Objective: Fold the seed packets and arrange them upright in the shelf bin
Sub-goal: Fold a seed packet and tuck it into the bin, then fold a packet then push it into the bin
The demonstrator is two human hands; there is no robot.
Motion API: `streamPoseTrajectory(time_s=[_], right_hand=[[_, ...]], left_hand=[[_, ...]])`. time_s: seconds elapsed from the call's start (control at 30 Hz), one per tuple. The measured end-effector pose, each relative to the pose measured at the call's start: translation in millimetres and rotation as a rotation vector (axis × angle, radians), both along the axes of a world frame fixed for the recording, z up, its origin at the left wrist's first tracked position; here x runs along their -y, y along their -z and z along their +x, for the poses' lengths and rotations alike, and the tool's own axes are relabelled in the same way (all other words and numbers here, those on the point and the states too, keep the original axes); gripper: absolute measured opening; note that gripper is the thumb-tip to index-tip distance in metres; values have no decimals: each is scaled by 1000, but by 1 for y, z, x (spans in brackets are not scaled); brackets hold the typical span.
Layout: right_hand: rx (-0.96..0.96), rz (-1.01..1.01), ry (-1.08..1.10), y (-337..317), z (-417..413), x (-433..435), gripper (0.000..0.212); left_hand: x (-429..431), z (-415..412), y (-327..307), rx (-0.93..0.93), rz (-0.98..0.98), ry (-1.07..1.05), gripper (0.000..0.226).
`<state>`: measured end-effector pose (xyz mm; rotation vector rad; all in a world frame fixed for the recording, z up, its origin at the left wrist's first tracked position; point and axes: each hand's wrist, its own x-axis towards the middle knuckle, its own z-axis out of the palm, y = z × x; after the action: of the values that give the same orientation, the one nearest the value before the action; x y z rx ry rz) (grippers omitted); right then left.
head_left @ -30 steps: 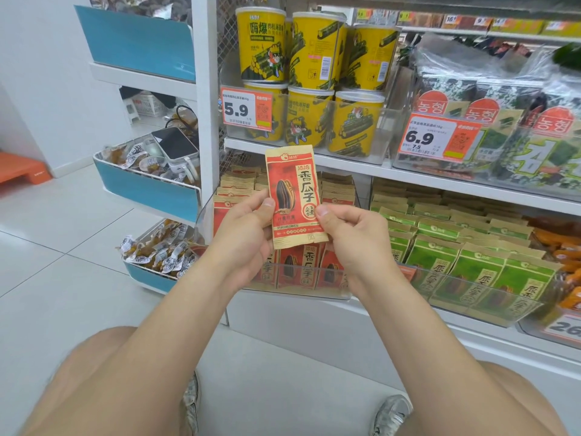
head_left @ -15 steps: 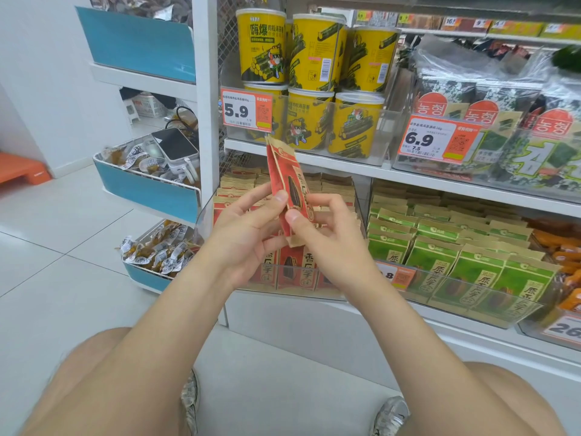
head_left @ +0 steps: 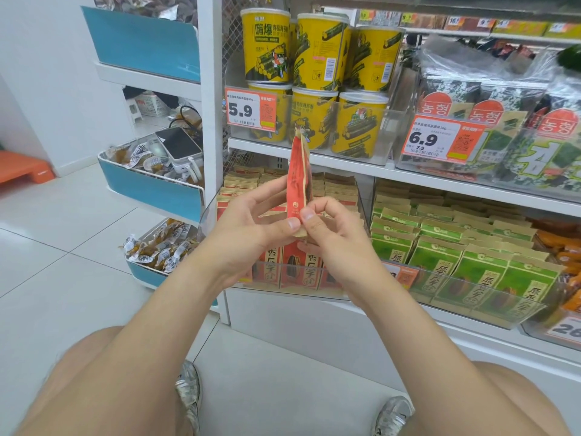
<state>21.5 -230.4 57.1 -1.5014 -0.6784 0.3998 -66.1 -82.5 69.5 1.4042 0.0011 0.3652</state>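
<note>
Centre of frame: left hand and right hand, fingers curled, pinch the lower edge of a red sunflower-seed packet, held edge-on and half folded lengthwise just above the clear shelf bin of upright red packets. Likely fault: so light a pinch may let the springy crease reopen, or drop the packet onto the white tiled floor. Beyond, green seed packets fill the right-hand bin; yellow canisters stand on the shop shelf above.

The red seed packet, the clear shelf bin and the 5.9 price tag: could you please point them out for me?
red seed packet (head_left: 297, 180): head view, on its red face, upper half.
clear shelf bin (head_left: 289, 289): head view, on its transparent front wall.
5.9 price tag (head_left: 250, 110): head view, on the middle of the tag.
</note>
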Motion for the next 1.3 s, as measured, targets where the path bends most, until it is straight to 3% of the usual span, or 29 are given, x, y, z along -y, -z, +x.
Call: streamPoseTrajectory(time_s=[0.3,0.47,0.63,0.7,0.87,1.0,1.07,1.17,1.3], right_hand=[[51,-1,-2,0,2,-3,21],[165,-77,-182,5,0,-4,16],[197,-149,-314,3,1,2,15],[178,-134,-258,1,0,2,13],[17,141,85,-3,0,-2,16],[-80,269,122,-1,4,-4,18],[-29,265,155,0,6,-3,11],[109,218,181,2,6,-3,9],[109,216,155,1,6,-3,11]], left_hand=[[3,2,1,-109,-143,-178,31],[1,6,-1,-92,-136,-380,25],[0,5,-5,-108,-218,-340,19],[0,4,-4,-88,-222,-332,21],[8,2,-1,-86,-136,-256,39],[12,6,7,-119,-100,-166,52],[13,7,7,-112,-78,-195,53],[16,8,8,-89,-79,-290,43],[18,8,7,-130,-127,-237,19]])
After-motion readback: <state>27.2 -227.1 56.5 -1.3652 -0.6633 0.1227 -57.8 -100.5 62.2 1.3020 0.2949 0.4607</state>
